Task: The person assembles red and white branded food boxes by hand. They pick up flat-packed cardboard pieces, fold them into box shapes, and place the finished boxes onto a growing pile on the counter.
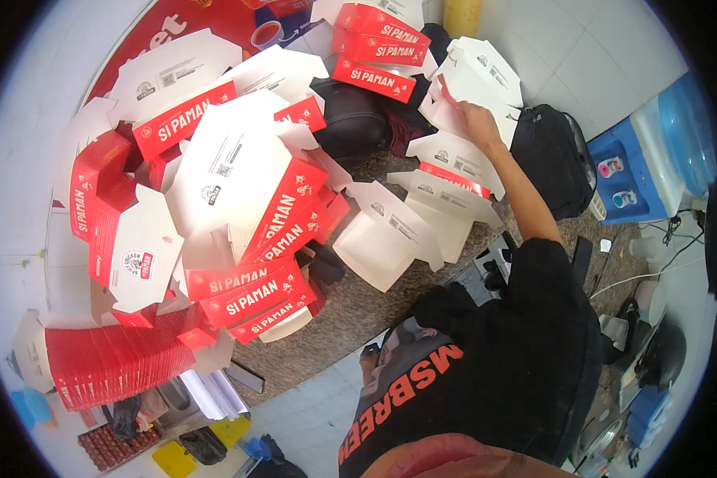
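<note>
My right hand (478, 125) reaches to the back right, its fingers curled at the edge of an open white cardboard food box (486, 73). The fingertips are partly hidden against the box's wall. Nearer to me, below that hand, stand more open boxes: one with a red side (452, 157) and plain white-lined ones (386, 239). A large heap of red and white boxes (231, 171) with raised lids fills the counter's left half. Behind, several closed red boxes (374, 77) are stacked. My left hand is out of view.
A row of flat-packed red cartons (123, 358) lies at the lower left. A black bag (554, 159) leans by the tiled wall, beside a blue and white water dispenser (641, 159). A dark cushioned object (350, 119) sits behind the boxes on the speckled counter (327, 319).
</note>
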`<move>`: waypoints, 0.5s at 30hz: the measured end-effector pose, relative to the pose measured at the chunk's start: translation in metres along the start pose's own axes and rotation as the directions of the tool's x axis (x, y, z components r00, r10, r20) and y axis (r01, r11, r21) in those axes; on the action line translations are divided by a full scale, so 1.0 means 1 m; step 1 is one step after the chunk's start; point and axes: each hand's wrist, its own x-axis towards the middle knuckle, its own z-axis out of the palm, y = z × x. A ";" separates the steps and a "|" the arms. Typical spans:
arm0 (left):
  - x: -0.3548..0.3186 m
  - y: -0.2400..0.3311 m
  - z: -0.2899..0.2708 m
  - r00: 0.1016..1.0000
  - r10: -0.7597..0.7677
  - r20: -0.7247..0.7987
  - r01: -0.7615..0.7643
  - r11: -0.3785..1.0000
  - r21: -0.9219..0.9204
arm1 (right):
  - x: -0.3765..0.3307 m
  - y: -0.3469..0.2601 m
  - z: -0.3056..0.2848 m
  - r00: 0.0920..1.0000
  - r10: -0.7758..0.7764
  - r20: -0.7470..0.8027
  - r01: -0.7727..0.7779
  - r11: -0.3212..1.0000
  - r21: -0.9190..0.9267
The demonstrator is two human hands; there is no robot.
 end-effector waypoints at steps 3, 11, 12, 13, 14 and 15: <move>-0.005 -0.018 0.042 0.973 -0.229 0.023 0.230 0.968 -0.103 | 0.000 0.013 -0.014 0.972 0.161 -0.169 -0.145 0.984 0.105; -0.037 0.041 -0.010 0.959 -0.279 0.059 0.282 0.897 -0.341 | 0.017 0.051 -0.144 0.558 0.328 -0.762 -0.420 0.904 0.082; -0.038 0.044 -0.019 0.964 -0.242 0.113 0.266 0.901 -0.342 | 0.015 0.056 -0.161 0.503 0.264 -0.823 -0.383 0.922 0.062; -0.038 0.045 -0.023 0.965 -0.202 0.167 0.249 0.905 -0.345 | 0.013 0.053 -0.177 0.441 0.198 -0.875 -0.346 0.937 0.038; -0.045 0.052 -0.026 0.967 -0.170 0.192 0.215 0.945 -0.247 | 0.007 0.037 -0.196 0.420 0.185 -0.888 -0.272 0.960 0.071; -0.053 0.075 -0.049 0.965 -0.143 0.219 0.176 0.975 -0.138 | -0.002 0.015 -0.214 0.397 0.181 -0.900 -0.201 0.974 0.107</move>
